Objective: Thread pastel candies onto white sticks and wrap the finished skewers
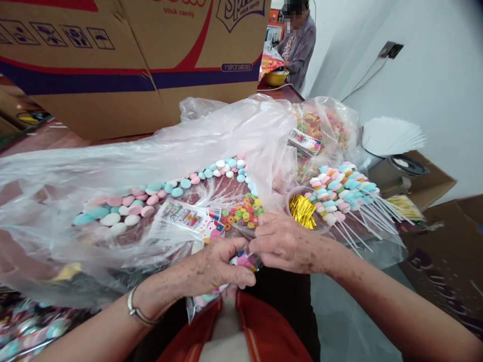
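My left hand (217,269) is closed round a clear printed candy bag (244,260), and pastel candy shows in its lower end below the hand. Pinched together, the fingers of my right hand (287,246) meet the bag's gathered end; whether a tie is between them is hidden. Just beyond my hands lies a stack of printed flat bags (184,221), beside a heap of small ring candies (243,213). Gold twist ties (302,211) fill a round clear tub right of them. Pink, blue and white candies (132,208) are spread behind the bags.
Candy skewers on white sticks (343,191) are piled at the right. Clear plastic sheeting (211,136) covers much of the table. A large carton (124,100) stands behind it. Wrapped candies (33,327) lie at lower left. Another person (302,45) works at the far end.
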The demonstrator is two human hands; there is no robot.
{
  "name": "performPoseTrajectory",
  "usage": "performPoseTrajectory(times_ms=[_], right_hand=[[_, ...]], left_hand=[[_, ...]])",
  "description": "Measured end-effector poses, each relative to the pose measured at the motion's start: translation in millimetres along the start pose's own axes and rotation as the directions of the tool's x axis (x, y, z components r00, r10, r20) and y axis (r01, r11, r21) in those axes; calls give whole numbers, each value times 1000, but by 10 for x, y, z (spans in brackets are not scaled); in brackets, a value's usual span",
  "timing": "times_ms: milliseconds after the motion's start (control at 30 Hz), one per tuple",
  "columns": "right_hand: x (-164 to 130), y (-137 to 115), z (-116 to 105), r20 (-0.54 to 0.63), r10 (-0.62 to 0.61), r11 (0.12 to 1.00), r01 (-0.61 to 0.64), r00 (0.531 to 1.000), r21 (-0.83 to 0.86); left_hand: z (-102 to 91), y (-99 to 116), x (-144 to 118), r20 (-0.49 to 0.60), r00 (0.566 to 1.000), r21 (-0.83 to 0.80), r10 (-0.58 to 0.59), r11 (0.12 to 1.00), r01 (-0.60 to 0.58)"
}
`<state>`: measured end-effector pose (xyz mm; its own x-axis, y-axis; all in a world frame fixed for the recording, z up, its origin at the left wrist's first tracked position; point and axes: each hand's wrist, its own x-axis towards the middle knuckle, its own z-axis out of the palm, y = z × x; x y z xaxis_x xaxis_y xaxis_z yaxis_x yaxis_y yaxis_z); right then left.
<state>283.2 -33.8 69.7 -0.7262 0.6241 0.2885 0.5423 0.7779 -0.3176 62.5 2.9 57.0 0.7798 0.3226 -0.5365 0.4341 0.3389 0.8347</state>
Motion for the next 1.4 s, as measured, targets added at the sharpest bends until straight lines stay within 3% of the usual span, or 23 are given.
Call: performPoseTrajectory(times_ms=[100, 200, 333, 400, 533, 600, 633, 700, 767, 867, 967, 1067, 1233, 1333, 1400], right_hand=[[40, -35, 66, 17, -14, 1000, 15, 1000, -15], [46, -39, 7, -73, 61, 997, -58, 995, 45], [61, -82, -42, -296, 263, 965, -258, 918, 55], [85, -127, 2, -318, 299, 952, -303, 900, 38], [128, -217, 115, -282, 244, 970, -226, 928, 93], [135, -260, 139, -303, 286, 950, -230, 909, 210], [138, -282, 147, -331, 347, 923, -257, 878, 285], [155, -328, 169, -375, 519, 827, -341, 769, 446], [191, -372, 212, -318, 672, 693, -416, 669, 589], [268, -419, 296, -130, 772, 509, -482, 623, 713], [318, -436, 345, -49, 798, 356, -405, 600, 842], [318, -432, 359, 10, 801, 180, -257, 599, 949], [298, -390, 418, 30, 769, 23, -76, 638, 997], [283, -366, 424, -4, 709, 20, -14, 705, 1000], [259, -356, 393, -29, 633, 143, -80, 773, 986]], left_hand=[[62, 6, 12, -54, 996, -10, 72, 997, -73], [70, 57, -32, -55, 993, -59, 107, 992, -111], [68, 127, -89, -154, 983, -58, 101, 992, -111], [90, 135, -88, -244, 965, -64, 97, 991, -116], [141, 113, -69, -346, 930, -80, 126, 983, -163], [143, 110, -66, -378, 916, -63, 137, 983, -173], [138, 116, -65, -406, 901, -51, 150, 981, -187], [123, 142, -57, -478, 858, -14, 190, 975, -223], [117, 176, -37, -546, 809, 26, 219, 969, -244], [136, 204, 1, -590, 783, 20, 198, 973, -231], [156, 171, 11, -548, 817, -127, 180, 947, -294], [141, 101, -16, -436, 872, -336, 224, 858, -388], [85, 47, -80, -376, 905, -537, 196, 750, -386], [40, 63, -113, -324, 931, -569, 166, 752, -332], [2, 65, -130, -233, 964, -575, 125, 782, -240]])
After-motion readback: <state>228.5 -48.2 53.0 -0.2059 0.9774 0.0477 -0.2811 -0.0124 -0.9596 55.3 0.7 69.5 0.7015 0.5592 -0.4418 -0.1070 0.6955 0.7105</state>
